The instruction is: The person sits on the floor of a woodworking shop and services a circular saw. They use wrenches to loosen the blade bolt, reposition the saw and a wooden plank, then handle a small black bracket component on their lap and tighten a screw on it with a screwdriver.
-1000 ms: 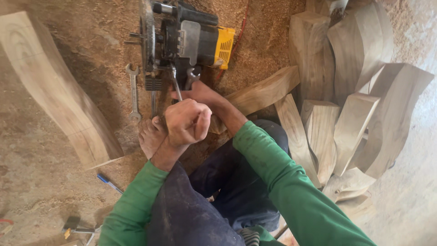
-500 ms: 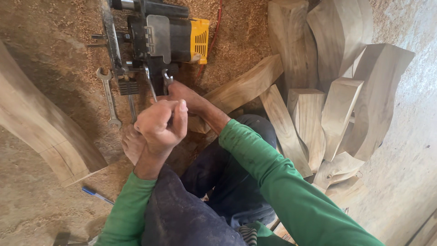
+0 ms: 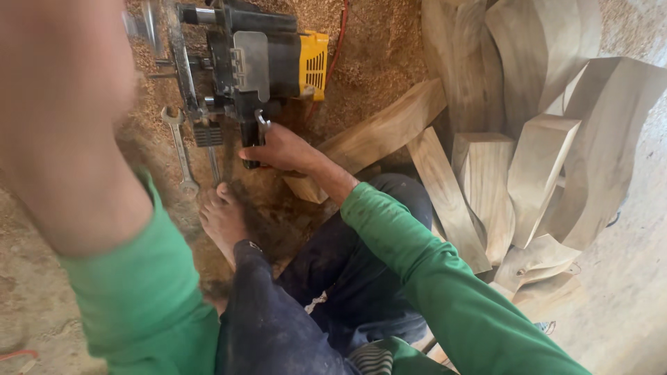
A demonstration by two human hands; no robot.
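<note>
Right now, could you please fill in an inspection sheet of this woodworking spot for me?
Surface: sawdust-covered floor, no bench.
Job's things: black and yellow power tool lying on the sawdust; right hand grips a dark part at its lower end.
Clutter: open-ended spanner left of the tool; curved cut wooden blocks piled on the right, one plank beside the forearm.
Hands: left hand raised close to the camera, blurred, grip unclear; right closed on the tool.
Cables: red cable runs up from the tool.
Surroundings: person's bare foot near the tool; nothing else seen.
</note>
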